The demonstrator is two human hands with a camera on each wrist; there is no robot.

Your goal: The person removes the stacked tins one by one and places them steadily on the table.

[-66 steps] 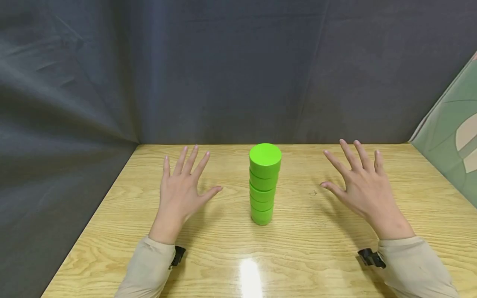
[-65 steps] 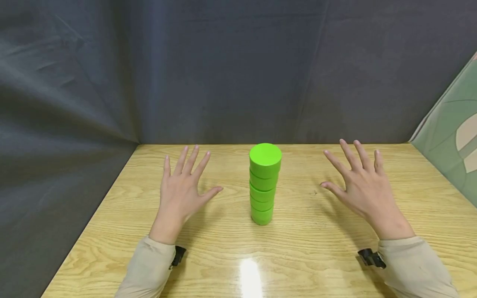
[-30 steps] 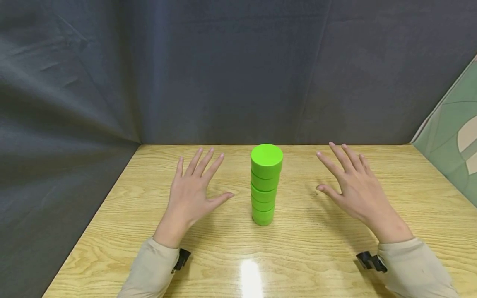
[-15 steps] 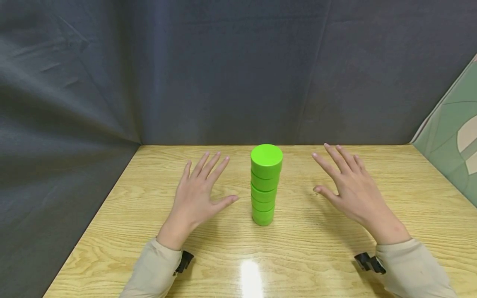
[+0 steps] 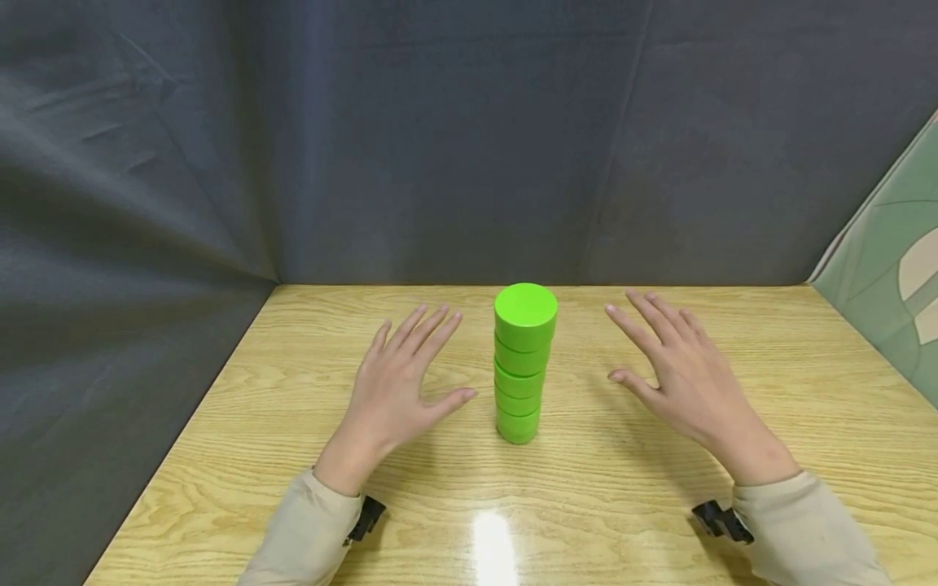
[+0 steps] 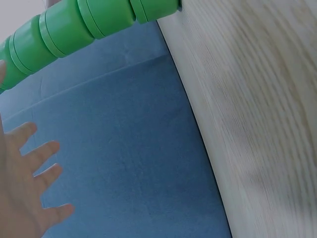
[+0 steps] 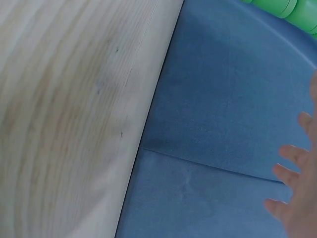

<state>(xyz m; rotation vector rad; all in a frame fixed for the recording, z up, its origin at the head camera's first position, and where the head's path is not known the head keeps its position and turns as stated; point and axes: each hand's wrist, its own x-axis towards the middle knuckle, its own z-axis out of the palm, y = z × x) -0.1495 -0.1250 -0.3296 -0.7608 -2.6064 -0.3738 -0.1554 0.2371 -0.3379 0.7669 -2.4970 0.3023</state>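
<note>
Flanking the upright stack of bright green round plastic discs point(image 5: 523, 362) on the pale wooden worktop point(image 5: 623, 488), we keep our left hand point(image 5: 399, 382) and right hand point(image 5: 677, 370) spread, fingers straight, holding nothing. The stack's long axis stands vertical between our palms; the left hand's thumb sits slightly nearer it. No writing shows anywhere.

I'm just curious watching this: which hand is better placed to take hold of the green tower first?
Probably the left hand: its thumb lies closer to the green stack than the right hand does. Both are open and touch nothing.
</note>
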